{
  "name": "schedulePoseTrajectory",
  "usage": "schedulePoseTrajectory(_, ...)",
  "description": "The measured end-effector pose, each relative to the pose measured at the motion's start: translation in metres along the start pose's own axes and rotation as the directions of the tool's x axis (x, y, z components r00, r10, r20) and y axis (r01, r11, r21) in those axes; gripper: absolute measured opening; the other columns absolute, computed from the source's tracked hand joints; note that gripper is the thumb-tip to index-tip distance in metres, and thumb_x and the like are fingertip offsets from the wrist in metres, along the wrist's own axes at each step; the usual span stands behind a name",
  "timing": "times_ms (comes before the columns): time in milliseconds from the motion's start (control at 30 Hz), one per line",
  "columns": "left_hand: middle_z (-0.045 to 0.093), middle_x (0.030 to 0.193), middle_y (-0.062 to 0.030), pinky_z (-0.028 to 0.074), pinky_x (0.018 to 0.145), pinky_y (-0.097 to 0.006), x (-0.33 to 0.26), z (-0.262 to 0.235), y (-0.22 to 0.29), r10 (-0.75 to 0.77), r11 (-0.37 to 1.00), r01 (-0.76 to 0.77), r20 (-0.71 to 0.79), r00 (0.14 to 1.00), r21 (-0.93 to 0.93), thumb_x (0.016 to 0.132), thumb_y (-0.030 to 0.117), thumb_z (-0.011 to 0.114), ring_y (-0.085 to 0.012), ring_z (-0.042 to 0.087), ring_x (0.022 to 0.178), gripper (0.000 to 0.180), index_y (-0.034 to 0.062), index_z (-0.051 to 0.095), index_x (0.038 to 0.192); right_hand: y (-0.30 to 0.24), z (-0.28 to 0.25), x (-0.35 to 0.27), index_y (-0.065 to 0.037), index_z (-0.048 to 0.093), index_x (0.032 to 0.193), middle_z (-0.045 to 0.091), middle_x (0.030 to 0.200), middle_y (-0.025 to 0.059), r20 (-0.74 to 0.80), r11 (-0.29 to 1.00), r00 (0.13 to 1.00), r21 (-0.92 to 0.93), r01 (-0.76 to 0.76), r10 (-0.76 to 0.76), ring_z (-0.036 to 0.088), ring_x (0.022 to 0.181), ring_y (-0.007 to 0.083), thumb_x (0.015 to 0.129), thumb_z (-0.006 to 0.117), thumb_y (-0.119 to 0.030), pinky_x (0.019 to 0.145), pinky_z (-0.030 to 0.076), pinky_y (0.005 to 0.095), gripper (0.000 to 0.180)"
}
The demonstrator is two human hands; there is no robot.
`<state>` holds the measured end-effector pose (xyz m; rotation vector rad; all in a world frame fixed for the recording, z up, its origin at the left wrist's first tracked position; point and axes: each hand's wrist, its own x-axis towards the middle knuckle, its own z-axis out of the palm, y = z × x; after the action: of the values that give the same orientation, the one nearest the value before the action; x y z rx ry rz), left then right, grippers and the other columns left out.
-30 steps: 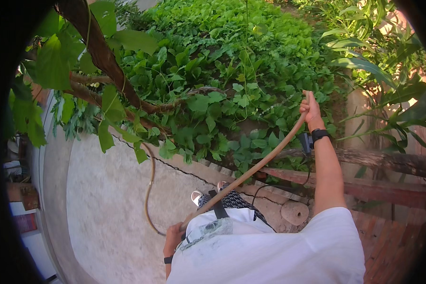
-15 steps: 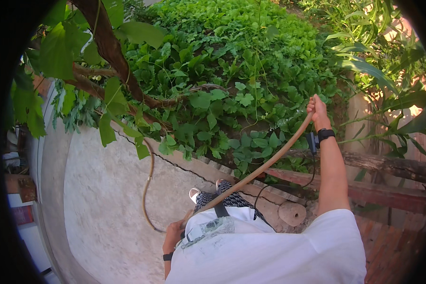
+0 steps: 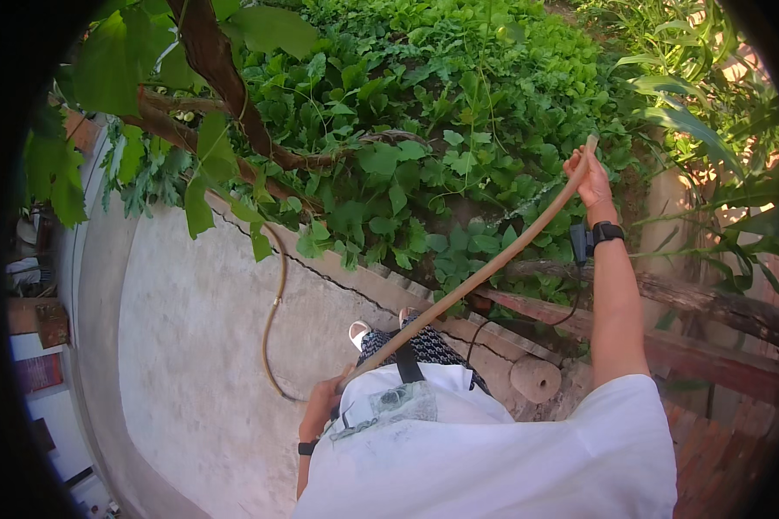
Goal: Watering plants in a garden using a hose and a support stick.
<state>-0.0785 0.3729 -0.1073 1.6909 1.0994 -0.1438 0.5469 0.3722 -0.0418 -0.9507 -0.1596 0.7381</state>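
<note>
A tan garden hose runs slantwise across my front, from my waist up to the right. My right hand is closed around it just below its end, which sticks up past the fingers over the garden bed's edge. At my left side, my left hand is closed on the lower stretch of the hose, its fingers partly hidden by the hose and my shirt. Pale streaks that look like water show over the leaves left of my right hand.
Leafy green plants fill the bed ahead. A vine trunk leans in at upper left. Wooden rails lie beneath my right arm. Another stretch of hose lies on the cracked concrete; a round block stands by the edge.
My right hand has turned and its grip has loosened, so the hose end now points upward above the fingers. The view has shifted slightly; my left hand stays at my waist.
</note>
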Motion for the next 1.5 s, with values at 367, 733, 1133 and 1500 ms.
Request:
schedulePoseTrajectory(367,0.055,0.065,-0.0172,0.041,0.053,-0.034,0.032,-0.003,0.055,0.118,0.988,-0.126,0.093,0.989,0.092,0.066,0.023,0.06,-0.0296,0.053,0.057,0.025,0.0039,0.058,0.083,0.008,-0.005,0.029,-0.002,0.043,0.088,0.05,0.075,0.0075,0.034,0.983,0.999,-0.184,-0.026,0.033,0.049,0.061,0.0137,0.08,0.052,-0.016,0.055,0.048,0.0304,0.018)
schedulePoseTrajectory(733,0.051,0.058,-0.0142,0.038,0.051,-0.036,0.082,0.001,0.121,0.264,0.952,-0.281,0.136,0.955,0.125,0.072,0.027,0.058,-0.0297,0.051,0.056,0.024,0.004,0.053,0.076,0.003,-0.034,0.039,0.0,0.041,0.085,0.046,0.069,0.0066,-0.309,0.988,0.951,-0.153,-0.023,-0.025,0.041,0.052,0.0097,0.083,0.047,-0.012,0.041,0.036,0.0222,0.013)
schedulePoseTrajectory(1133,0.045,0.056,-0.0097,0.036,0.049,-0.03,0.132,0.023,0.18,0.41,0.911,-0.409,0.189,0.892,-0.044,0.071,0.022,0.061,-0.0202,0.044,0.05,0.023,0.0027,0.051,0.08,-0.094,-0.042,0.118,0.007,0.037,0.089,0.045,0.073,0.0131,-0.355,0.965,0.91,-0.222,0.141,-0.214,0.04,0.049,0.0139,0.082,0.045,-0.007,0.038,0.035,0.0265,0.018)
schedulePoseTrajectory(1500,0.045,0.061,-0.0042,0.036,0.054,-0.025,0.167,0.067,0.133,0.319,0.947,-0.274,0.378,0.869,-0.168,0.072,0.02,0.061,-0.0103,0.04,0.058,0.024,0.0025,0.05,0.084,-0.138,-0.004,0.14,0.001,0.037,0.084,0.035,0.067,0.0062,-0.186,0.924,0.939,-0.309,0.224,-0.29,0.032,0.051,0.013,0.081,0.049,-0.008,0.041,0.03,0.0239,0.016)
